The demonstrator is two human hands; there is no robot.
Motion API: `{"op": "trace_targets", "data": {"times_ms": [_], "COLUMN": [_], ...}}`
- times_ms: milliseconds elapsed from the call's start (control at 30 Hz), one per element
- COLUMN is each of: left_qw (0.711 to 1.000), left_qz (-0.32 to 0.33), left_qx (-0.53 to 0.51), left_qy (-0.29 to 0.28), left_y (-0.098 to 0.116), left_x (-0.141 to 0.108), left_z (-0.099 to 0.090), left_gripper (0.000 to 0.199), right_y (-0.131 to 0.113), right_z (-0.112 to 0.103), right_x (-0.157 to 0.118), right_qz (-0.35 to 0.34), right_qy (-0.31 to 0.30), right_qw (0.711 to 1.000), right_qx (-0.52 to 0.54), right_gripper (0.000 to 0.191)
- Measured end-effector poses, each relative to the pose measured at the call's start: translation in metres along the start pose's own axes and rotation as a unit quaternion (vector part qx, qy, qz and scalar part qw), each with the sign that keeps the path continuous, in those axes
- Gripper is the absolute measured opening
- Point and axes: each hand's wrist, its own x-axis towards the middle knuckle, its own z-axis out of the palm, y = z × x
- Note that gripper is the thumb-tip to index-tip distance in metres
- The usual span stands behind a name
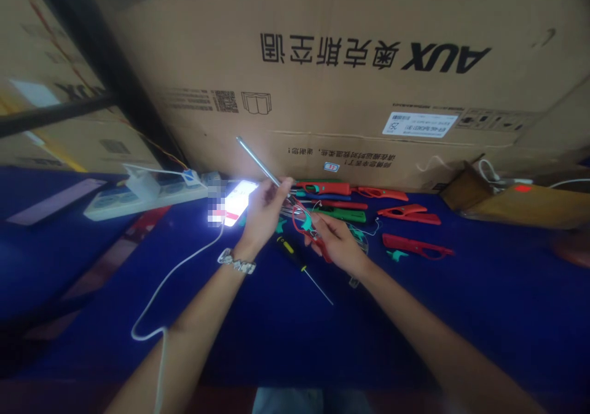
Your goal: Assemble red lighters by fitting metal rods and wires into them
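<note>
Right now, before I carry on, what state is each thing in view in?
Left hand: closed around the metal tube.
Metal tube: slanted, held.
Right hand: closed on a red handle.
Phone: screen lit.
White cable: slack and bent, running to the phone.
Screwdriver: lying down, unheld.
Power strip: in use, a white adapter on it.
Carton: printing upside down in this view.

Carries on a blue surface [391,334] a white power strip [117,204] at the left, a lit phone [238,203] just beside it, a white cable [171,279], a black-and-yellow screwdriver [291,253], and, farther right, red casings [410,244], a green casing [351,215] and small green plastic pieces [397,255].
</note>
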Motion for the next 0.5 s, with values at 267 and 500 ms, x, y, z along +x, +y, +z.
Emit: {"op": "trace_targets", "data": {"times_ms": [267,500], "left_qw": [0.988,0.994], "left_qz": [0.035,0.024], "left_qx": [0.121,0.085], "left_qy": [-0.087,-0.072], "left_y": [0.002,0.004], "left_x": [0.001,-0.004], "left_z": [-0.014,-0.007], "left_gripper": [0.019,0.021], "right_y": [0.0,0.002], "right_z": [0.0,0.0], "right_x": [0.001,0.0], "right_qz": [0.005,0.005], "right_qy": [0.014,0.02], "right_qw": [1.0,1.0], "right_qx": [-0.016,-0.009], "right_gripper": [0.047,0.048]}}
